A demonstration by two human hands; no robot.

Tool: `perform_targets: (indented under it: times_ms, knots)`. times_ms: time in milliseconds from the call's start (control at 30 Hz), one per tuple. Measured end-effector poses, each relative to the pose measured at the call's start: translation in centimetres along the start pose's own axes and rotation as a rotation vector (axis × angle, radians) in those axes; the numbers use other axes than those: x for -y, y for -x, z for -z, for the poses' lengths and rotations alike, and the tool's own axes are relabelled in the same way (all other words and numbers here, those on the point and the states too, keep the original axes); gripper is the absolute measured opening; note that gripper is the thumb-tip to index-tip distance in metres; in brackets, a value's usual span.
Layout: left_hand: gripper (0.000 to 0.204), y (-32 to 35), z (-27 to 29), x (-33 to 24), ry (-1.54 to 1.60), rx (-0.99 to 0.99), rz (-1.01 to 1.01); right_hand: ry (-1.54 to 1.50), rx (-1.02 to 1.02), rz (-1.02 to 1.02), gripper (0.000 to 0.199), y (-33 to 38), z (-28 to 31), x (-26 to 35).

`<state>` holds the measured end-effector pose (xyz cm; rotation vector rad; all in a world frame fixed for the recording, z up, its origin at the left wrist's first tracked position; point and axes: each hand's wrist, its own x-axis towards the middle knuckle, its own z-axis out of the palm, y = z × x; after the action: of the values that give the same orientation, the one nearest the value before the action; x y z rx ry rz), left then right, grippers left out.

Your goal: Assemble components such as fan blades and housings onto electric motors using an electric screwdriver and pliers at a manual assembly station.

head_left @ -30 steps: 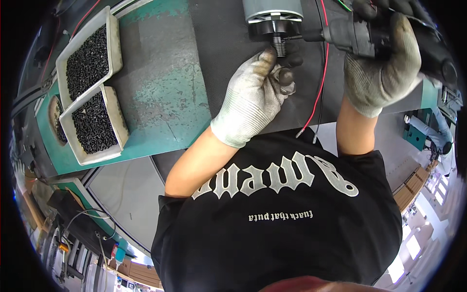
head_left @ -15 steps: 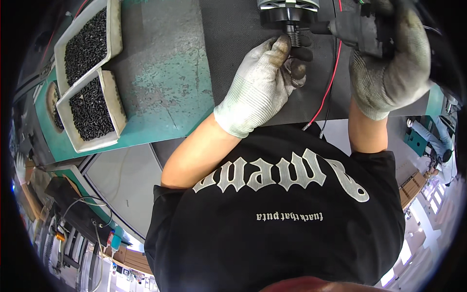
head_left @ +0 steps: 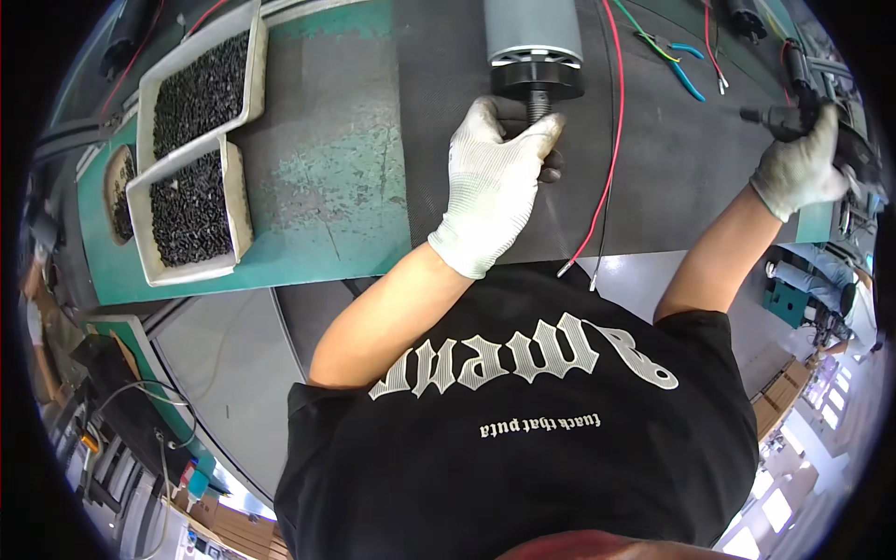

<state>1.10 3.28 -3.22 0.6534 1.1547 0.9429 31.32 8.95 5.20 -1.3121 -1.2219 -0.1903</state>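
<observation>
A grey cylindrical motor [head_left: 533, 28] lies on the dark mat at the top middle, its black end flange [head_left: 560, 82] facing me. From the flange a threaded shaft [head_left: 539, 105] sticks out toward me. My left hand [head_left: 495, 163], in a whitish glove with darkened fingertips, is closed round the shaft's near end; its fingertips are partly hidden. Out at the right edge of the bench, my gloved right hand [head_left: 798, 173] grips a black power driver [head_left: 789, 121], whose nose points left, well apart from the motor. The driver's rear is blurred and dark.
Two white trays [head_left: 240, 187] of small black screw-like parts stand at the left, beside a round dish [head_left: 119, 194]. Red wire [head_left: 617, 112] and black wire run down right of the motor. Blue-handled pliers [head_left: 686, 79] lie farther right. Another person [head_left: 845, 289] is beyond the bench.
My right hand has carried the power driver away from the shaft, out to the right. The left hand stays at the shaft with its grip shifted. More of the motor and the pliers now show.
</observation>
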Motion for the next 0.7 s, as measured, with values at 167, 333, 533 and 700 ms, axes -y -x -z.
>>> perform_targets:
  times_ms: [167, 333, 533, 700]
  knots:
    - [0.026, 0.6, 2.6, -0.3, 0.287, 0.097, 0.049, -0.062, -0.024, 0.351, 0.033, 1.4, -3.4, -2.3]
    - [0.026, 6.2, 9.5, -5.0, -0.047, 0.180, 0.097, 0.504, 1.111, 0.176, 0.048, 2.6, -5.5, -10.5]
    - [0.021, 10.8, 19.4, -11.9, -0.594, -0.871, -0.362, 0.401, 1.112, 0.242, 0.059, 3.1, -0.8, -12.7]
    - [0.024, 7.5, 34.9, -15.6, -1.277, -1.060, -0.416, 0.513, 0.759, 0.232, 0.059, 5.3, -2.1, -15.7]
